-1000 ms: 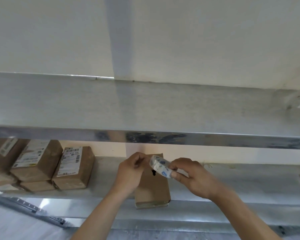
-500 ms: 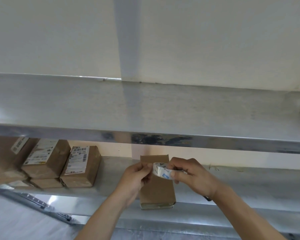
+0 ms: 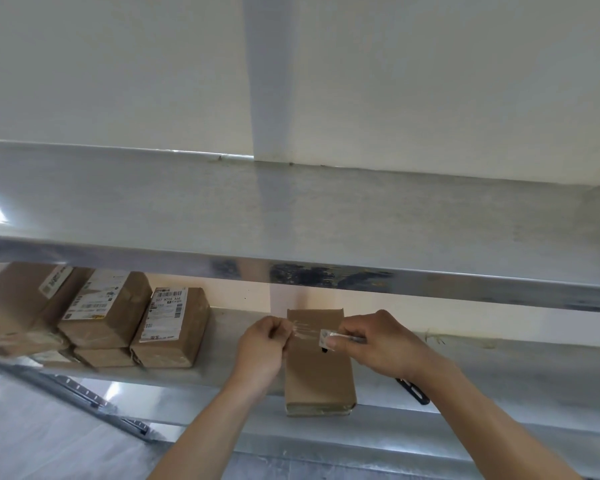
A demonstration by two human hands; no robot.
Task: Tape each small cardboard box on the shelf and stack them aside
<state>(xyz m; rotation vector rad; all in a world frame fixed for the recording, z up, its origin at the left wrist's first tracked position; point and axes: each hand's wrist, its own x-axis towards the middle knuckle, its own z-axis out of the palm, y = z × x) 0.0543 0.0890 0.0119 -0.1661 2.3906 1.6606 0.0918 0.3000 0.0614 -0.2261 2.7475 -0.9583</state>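
1. Now left hand (image 3: 262,344) pinches the free end of a clear tape strip (image 3: 303,332), fingers curled tight on it.
2. Right hand (image 3: 371,341) grips the tape roll (image 3: 326,337), thumb and fingers curled round it, at 3 o'clock of the left hand.
3. Strip is stretched between the two hands, over the far half of the plain cardboard box (image 3: 319,372); cannot tell if it touches the box top.
4. Box lies flat on the lower metal shelf (image 3: 499,368), near end sticking out over the front edge at 6 o'clock.
5. Labelled boxes (image 3: 174,330) stacked at 9 o'clock of the plain box, well apart from it, white labels up.
6. Upper shelf (image 3: 326,220) runs across at 12 o'clock, white wall (image 3: 118,71) above it.
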